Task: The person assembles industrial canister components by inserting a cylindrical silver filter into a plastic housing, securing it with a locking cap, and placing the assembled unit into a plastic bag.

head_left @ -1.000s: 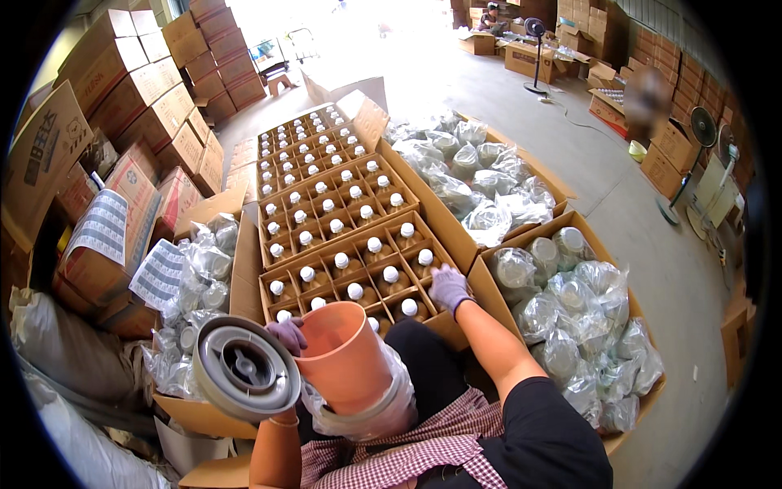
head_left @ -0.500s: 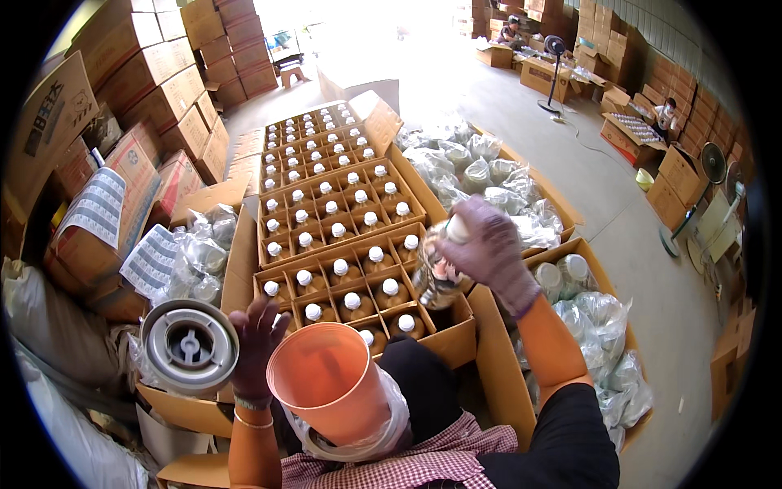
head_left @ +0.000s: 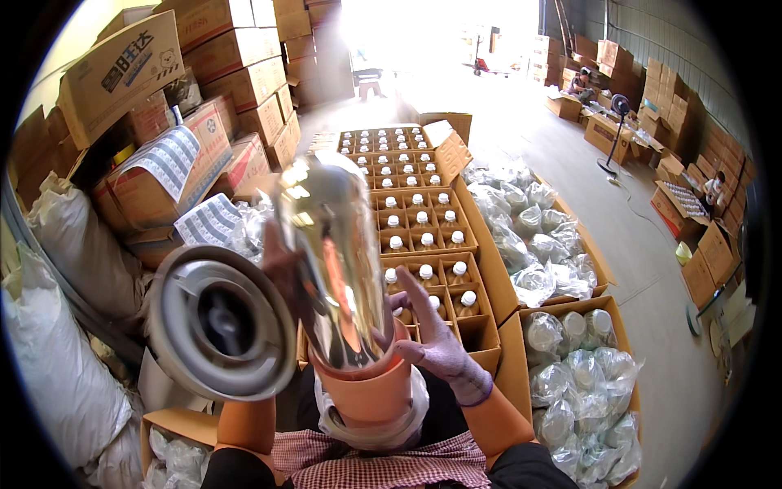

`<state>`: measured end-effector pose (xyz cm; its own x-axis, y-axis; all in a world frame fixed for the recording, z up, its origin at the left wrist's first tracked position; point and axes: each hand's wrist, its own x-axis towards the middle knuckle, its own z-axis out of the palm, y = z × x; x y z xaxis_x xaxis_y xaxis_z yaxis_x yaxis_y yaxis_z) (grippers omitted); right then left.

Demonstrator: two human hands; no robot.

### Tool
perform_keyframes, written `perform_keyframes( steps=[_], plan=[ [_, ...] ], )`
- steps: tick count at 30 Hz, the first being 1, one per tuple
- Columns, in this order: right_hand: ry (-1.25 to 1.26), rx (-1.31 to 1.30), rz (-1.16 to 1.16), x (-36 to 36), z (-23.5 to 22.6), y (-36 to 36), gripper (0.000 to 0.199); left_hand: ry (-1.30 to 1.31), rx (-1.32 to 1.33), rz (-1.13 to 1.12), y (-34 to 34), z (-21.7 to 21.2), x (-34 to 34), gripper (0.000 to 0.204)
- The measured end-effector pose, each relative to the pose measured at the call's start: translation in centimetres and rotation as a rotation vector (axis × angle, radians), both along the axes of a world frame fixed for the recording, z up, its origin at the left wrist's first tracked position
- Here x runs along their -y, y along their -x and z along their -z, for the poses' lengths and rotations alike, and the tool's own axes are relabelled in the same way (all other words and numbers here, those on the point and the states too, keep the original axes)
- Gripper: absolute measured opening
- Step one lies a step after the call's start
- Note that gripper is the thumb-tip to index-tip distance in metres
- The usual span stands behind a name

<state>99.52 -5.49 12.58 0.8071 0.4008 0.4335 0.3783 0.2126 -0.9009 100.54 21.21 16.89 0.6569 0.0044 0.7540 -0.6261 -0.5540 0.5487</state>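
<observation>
A large mirror-bright glass flask liner stands tilted with its lower end inside the mouth of an orange cup-shaped shell, which sits at my lap with clear plastic around it. My left hand, gloved, dark and blurred, lies closed against the liner's left side. Beside it a round grey plastic part with a ringed face and dark centre hides my left wrist. My right hand, in a pale purple glove, has its fingers spread close to the shell's rim, at the liner's lower right.
Divided cartons hold rows of white-capped silvery liners ahead. Open cartons of plastic-wrapped glass pieces stand at right. Stacked boxes and white sacks crowd the left. Farther off are a standing fan and seated people.
The liner has left my right hand's grip above the carton and now sits in the orange shell. My left hand has come onto it; my right hand has opened. The view has turned left.
</observation>
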Motion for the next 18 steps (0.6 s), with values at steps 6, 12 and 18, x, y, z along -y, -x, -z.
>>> perform_keyframes(
  steps=[6, 12, 18],
  plan=[
    [-0.267, -0.377, 0.091, -1.5, 4.4, 0.5, 0.093, 0.267, -0.33, 0.802, 5.1, 6.1, 0.0, 0.042],
    [0.102, -0.251, -0.144, 0.9, 0.6, -3.1, 0.076, 0.425, -0.457, 0.799, 6.5, 4.5, 1.2, 0.046],
    [0.832, 0.253, -0.443, -1.1, -4.6, -6.8, 0.064, 0.535, -0.441, 0.872, 5.7, 5.9, 0.5, 0.047]
  ],
)
